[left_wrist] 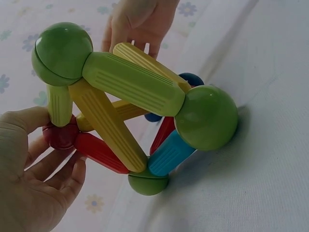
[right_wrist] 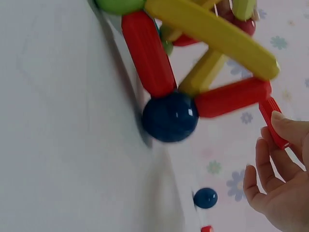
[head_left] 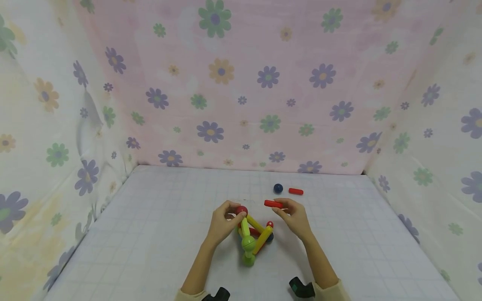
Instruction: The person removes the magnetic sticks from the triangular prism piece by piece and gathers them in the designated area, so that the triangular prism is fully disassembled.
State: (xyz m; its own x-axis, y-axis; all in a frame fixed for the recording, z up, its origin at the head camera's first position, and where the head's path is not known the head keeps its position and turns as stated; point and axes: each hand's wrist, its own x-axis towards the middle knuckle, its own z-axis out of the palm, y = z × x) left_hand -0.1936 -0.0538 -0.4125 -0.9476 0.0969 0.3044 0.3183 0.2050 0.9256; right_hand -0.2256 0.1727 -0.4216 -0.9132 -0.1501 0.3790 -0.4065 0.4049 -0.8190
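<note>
On the table stands a frame of magnetic rods and balls (head_left: 262,241) in green, yellow, red and blue. My left hand (head_left: 223,223) holds its red ball (left_wrist: 61,136) at the top left between thumb and fingers. Light green balls (left_wrist: 206,118) form its near corners, and a dark blue ball (right_wrist: 170,117) joins several rods on its right side. Right of the frame, my right hand (head_left: 295,216) pinches a loose red rod (right_wrist: 274,123) between thumb and fingers. In the head view this rod points left, towards the red ball, apart from it.
Behind the right hand, a loose dark blue ball (head_left: 278,188) and another red rod (head_left: 296,191) lie on the white table (head_left: 158,209). Flowered cloth walls (head_left: 241,83) enclose the table at the back and both sides.
</note>
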